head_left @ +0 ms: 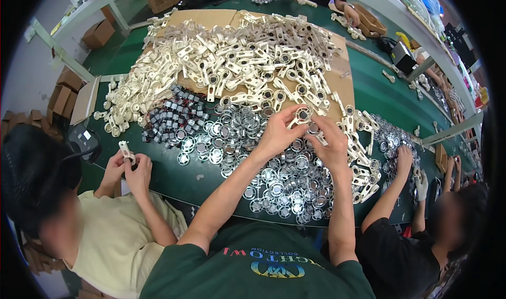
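Note:
My left hand (279, 134) is closed on a cream plastic housing with a round ring end (302, 115), held above the heaps. Close beside it, my right hand (331, 146) pinches a small round silver disc part (313, 127) between thumb and fingers. Whether the disc touches the housing I cannot tell. Below both hands lies a wide pile of round silver disc parts (282, 185). Beyond them, a large heap of cream plastic housings (247, 56) covers a sheet of cardboard (343, 61). More such housings (363, 177) lie by my right forearm.
Small dark-and-silver blocks with wires (176, 114) are heaped left of the discs on the green table (205, 193). A co-worker's hands (126, 170) hold a cream part at left. Another co-worker's hand (404, 159) reaches into discs at right. White shelf rails (421, 32) run overhead.

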{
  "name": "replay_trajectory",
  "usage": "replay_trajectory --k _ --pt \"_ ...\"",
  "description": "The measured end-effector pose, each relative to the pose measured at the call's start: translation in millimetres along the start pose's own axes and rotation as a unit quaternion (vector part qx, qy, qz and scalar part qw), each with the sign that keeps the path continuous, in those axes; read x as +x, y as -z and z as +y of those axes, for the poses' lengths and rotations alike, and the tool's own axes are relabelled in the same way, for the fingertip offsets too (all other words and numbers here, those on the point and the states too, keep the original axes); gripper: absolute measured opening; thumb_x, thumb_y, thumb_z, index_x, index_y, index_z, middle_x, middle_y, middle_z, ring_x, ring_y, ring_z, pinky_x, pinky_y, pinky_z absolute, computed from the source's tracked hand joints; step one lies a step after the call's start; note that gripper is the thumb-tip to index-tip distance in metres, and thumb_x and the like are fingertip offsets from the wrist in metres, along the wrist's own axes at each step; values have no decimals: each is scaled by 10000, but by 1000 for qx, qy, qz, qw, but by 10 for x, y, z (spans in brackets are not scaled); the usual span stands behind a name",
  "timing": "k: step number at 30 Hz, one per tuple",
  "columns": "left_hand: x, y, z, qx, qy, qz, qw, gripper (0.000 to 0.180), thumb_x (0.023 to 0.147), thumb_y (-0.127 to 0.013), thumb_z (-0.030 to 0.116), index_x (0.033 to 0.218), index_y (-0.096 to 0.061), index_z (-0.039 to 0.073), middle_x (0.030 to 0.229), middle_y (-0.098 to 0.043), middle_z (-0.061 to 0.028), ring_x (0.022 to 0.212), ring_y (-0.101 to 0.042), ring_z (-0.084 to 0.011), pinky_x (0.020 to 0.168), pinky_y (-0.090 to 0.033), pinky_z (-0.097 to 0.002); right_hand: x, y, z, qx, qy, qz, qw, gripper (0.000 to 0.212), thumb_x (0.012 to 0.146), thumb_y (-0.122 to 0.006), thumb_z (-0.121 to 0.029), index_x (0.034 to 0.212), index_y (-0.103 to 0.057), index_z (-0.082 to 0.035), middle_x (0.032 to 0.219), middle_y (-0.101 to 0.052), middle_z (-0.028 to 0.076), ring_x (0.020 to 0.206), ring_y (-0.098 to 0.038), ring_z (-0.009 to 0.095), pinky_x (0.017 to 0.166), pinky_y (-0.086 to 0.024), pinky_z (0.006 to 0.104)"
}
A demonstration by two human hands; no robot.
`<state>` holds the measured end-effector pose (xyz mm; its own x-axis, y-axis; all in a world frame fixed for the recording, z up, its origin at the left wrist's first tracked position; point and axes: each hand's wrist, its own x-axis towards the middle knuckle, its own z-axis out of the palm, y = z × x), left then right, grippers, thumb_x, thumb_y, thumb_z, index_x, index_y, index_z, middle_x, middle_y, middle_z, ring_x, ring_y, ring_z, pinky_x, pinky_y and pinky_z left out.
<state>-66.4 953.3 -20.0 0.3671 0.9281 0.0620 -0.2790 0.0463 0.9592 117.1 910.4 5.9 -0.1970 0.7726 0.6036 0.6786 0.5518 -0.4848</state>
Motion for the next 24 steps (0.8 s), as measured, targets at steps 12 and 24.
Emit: replay_trajectory --k 12,24 --pt "-21 71 -30 0 19 -87 996 652 903 -562 -75 1546 -459 -32 967 -697 -43 752 -647 -87 647 -515 -240 243 101 2 -53 95 -3 994 523 701 -895 -132 1199 -753 -54 1172 -772 104 1118 -732 331 940 -608 412" --pt "-12 119 -66 -27 39 -108 993 656 916 -536 -57 1564 -444 -21 908 -684 -19 725 -641 -73 599 -480 -210 211 59 3 -91 98 -13 991 489 723 -889 -173 1180 -758 -62 1164 -777 88 1079 -747 311 879 -617 397"
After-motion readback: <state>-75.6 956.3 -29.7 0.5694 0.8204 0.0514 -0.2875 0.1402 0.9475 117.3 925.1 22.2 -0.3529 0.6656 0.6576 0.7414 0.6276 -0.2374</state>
